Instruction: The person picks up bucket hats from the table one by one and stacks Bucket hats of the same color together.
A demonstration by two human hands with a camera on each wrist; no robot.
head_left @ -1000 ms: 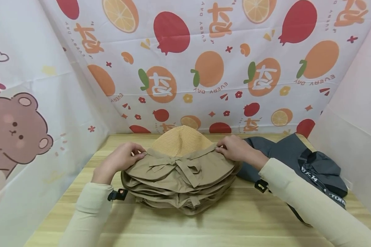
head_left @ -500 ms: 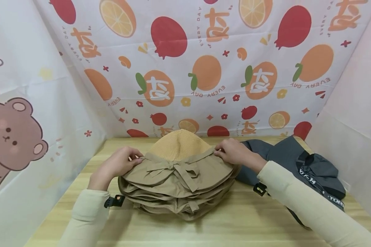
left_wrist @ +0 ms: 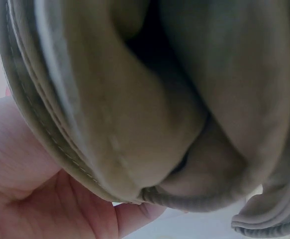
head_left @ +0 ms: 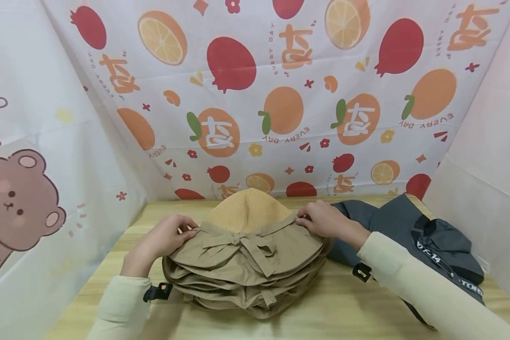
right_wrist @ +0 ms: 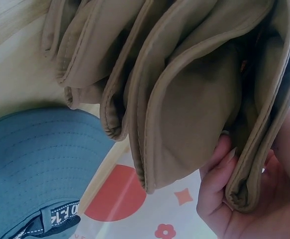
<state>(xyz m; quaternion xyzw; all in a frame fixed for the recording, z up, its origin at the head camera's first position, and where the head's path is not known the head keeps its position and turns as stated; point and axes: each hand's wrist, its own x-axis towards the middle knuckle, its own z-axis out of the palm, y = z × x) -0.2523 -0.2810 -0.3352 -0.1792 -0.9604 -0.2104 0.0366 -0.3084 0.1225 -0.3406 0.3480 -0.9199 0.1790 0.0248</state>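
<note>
A stack of khaki sun hats [head_left: 238, 297] lies folded on the table in the middle of the head view. The topmost sun hat [head_left: 225, 255] has a straw crown [head_left: 246, 212] rising behind its cloth brim and a bow tied at the front. My left hand [head_left: 163, 241] pinches this hat at the left end of the band. At the right end, my right hand [head_left: 323, 219] pinches it between thumb and fingers. In the right wrist view, the fingers of my right hand [right_wrist: 224, 199] close around a folded brim edge [right_wrist: 256, 164]. Brim layers hide most of my left fingertips in the left wrist view.
Dark blue-grey hats [head_left: 386, 217] with a lettered strap [head_left: 429, 252] lie to the right, partly behind my right forearm. The wooden table [head_left: 318, 307] meets a fruit-print curtain [head_left: 246, 118] at the back, and white cloth walls flank both sides.
The head view has tilted slightly, so the whole scene sits lower in it. Both hands keep their hold on the top sun hat, with no clear movement.
</note>
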